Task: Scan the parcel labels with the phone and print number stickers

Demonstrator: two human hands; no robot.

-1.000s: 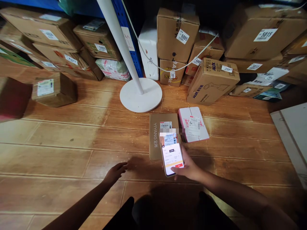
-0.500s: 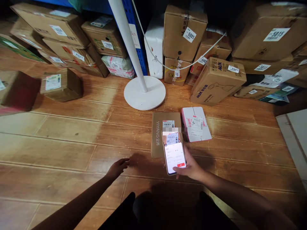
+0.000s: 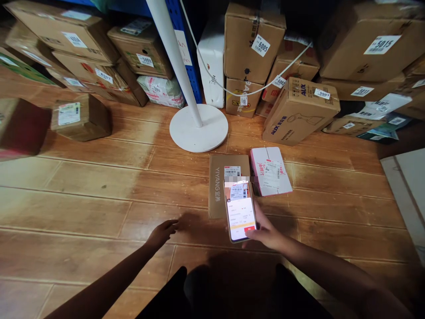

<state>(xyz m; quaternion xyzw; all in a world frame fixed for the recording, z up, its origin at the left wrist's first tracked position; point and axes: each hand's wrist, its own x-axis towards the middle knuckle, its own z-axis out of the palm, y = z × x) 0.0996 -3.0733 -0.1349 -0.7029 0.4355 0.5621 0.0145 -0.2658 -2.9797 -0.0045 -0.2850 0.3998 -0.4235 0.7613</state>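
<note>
My right hand (image 3: 264,230) is closed around a smartphone (image 3: 241,221), its thumb at the red button low on the lit screen. On the upper part of that screen is a camera picture of a shipping label. Beneath and beyond the phone lies a brown cardboard box (image 3: 217,195) printed YIYANG, with a label (image 3: 232,170) on top; the phone hides part of it. A white parcel with pink edges (image 3: 270,170) lies to the box's right. Over the floor to the left, my left hand (image 3: 162,234) is empty, fingers loosely extended and apart.
A white pole stand with a round base (image 3: 199,133) rises just beyond the box, a white cable (image 3: 239,94) hanging beside it. Numbered cartons, among them an AUX box (image 3: 299,113), line the back. Two more boxes, one labelled (image 3: 81,119), sit at left on the wooden floor (image 3: 83,212).
My right thumb has shifted right on the phone, onto the red button. The lower screen now shows more text and a yellow band. My left hand stays nearly still; the view has shifted slightly.
</note>
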